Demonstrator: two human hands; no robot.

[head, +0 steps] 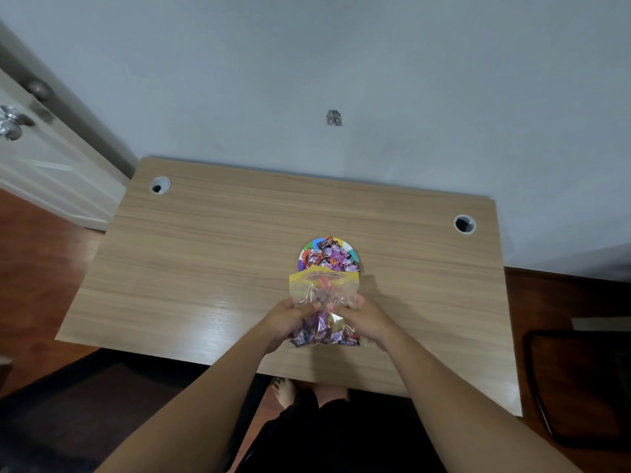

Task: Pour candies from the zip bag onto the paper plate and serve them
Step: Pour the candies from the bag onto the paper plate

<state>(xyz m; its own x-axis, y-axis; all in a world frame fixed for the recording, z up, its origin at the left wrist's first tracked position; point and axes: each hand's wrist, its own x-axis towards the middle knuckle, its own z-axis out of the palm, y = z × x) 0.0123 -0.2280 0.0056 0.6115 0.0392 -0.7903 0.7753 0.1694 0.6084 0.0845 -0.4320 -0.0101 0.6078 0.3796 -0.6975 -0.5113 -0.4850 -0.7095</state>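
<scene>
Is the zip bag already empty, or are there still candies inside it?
Not empty: wrapped candies still fill the zip bag near both hands.

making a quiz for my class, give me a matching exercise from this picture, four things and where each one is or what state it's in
Things:
1. zip bag
2. paper plate
3. left hand
4. door knob

Places or states:
a. far left edge of the view
b. gripping the bag's left side
c. on the desk, heaped with candies
d. held in both hands, mouth toward the plate

Pairs: 1-d, 2-c, 3-b, 4-a
</scene>
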